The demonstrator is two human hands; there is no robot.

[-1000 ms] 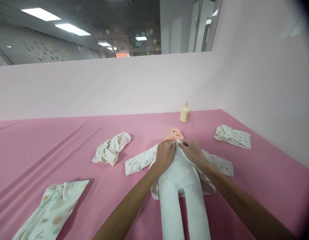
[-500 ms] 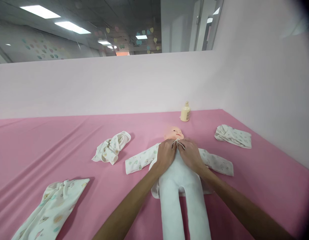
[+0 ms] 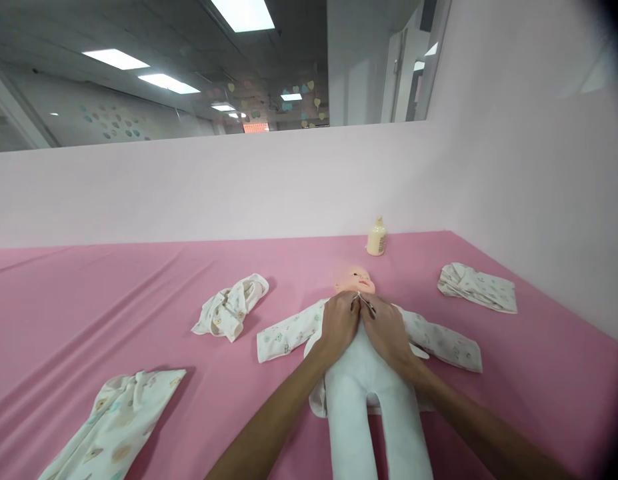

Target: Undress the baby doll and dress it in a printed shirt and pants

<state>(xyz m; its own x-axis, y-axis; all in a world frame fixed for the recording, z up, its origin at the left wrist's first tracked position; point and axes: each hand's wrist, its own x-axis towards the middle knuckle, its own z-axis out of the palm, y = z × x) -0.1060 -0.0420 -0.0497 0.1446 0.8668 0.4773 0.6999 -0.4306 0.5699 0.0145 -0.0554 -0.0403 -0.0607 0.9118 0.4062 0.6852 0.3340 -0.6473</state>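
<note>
White cloth w/ small prints: the top (image 3: 287, 335) lay under & around the doll (image 3: 369, 373), which was on its back right of centre, head away from me, legs toward me. My left hand (image 3: 339, 325) and right hand (image 3: 387, 332) met just below its chin, knuckles nearly touching, fingers curled in, each pinching a front edge of the top. Couldn't tell exactly which fingertips bore the grip, as knuckles hid them.

Best handling, imo: edges level, pinch small, pull light & even, so the cloth didn't bunch at the neck or drag the doll. Wrists low over the torso seemed OK, but pressing there would've been a mistake.

Sleeves stuck out both sides, so elbows had to mind them. Beyond the head stood the lotion bottle (image 3: 377, 240), nr the back wall (image 3: 213, 197). Most room was on my L, over the pink sheet (image 3: 139, 313), past the crumpled cloth (image 3: 231, 308) & the larger printed cloth (image 3: 116, 427). R side was tighter: folded cloth (image 3: 479, 289), then side wall (image 3: 533, 193).
</note>
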